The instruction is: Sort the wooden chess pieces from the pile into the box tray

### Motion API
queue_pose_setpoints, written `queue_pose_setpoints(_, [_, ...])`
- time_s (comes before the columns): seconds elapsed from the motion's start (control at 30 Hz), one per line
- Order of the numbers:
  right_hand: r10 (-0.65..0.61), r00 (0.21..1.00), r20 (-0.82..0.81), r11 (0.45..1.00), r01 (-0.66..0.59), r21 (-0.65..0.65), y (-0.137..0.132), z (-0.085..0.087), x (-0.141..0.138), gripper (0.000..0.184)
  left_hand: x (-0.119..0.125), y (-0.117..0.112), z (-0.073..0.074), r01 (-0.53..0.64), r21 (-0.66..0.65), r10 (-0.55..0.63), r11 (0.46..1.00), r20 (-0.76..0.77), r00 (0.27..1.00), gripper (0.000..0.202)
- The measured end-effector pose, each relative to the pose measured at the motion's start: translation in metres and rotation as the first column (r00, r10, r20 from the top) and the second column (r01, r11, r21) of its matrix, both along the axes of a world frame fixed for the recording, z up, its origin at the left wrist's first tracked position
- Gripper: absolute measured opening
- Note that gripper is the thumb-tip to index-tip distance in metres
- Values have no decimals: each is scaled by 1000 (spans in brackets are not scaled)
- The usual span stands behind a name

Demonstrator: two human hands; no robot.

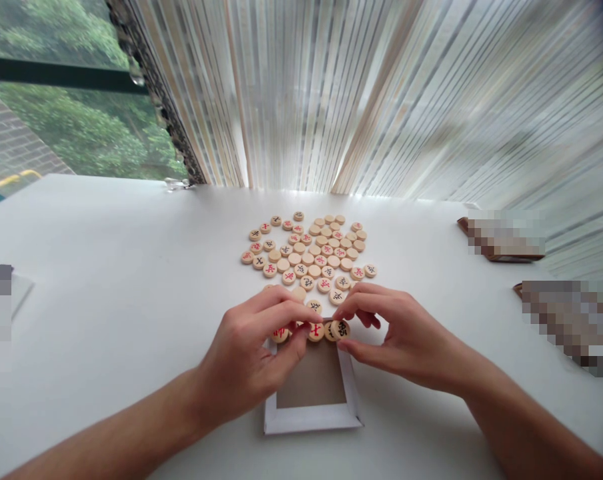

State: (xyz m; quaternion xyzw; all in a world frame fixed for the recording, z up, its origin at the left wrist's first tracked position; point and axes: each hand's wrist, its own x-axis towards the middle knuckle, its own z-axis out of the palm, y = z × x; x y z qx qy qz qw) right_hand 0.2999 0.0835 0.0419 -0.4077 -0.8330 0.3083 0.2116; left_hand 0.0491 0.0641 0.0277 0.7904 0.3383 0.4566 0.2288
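Several wooden discs (315, 331) sit squeezed in a row between your hands, over the far rim of the white box (311, 421). Uneven pressure could, I judge, buckle the row (scattering them). Your left hand (246, 357) pinches one end with its fingers curled, and your right hand (406, 337) pinches the other.

Pale matt wooden discs (309, 257) with red and black painted characters, shallow white cardboard tray (311, 419) with dull brown card floor, smooth matt white table (121, 280), sheer striped curtain cloth (381, 93) with faint sheen
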Motion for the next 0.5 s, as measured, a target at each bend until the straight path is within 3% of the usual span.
queue_pose_setpoints(0.5, [-15,999,42,1000,16,-24,-4,-7,-8,14,1,-2,1,16,-3,-16,1000,-4,1000,22])
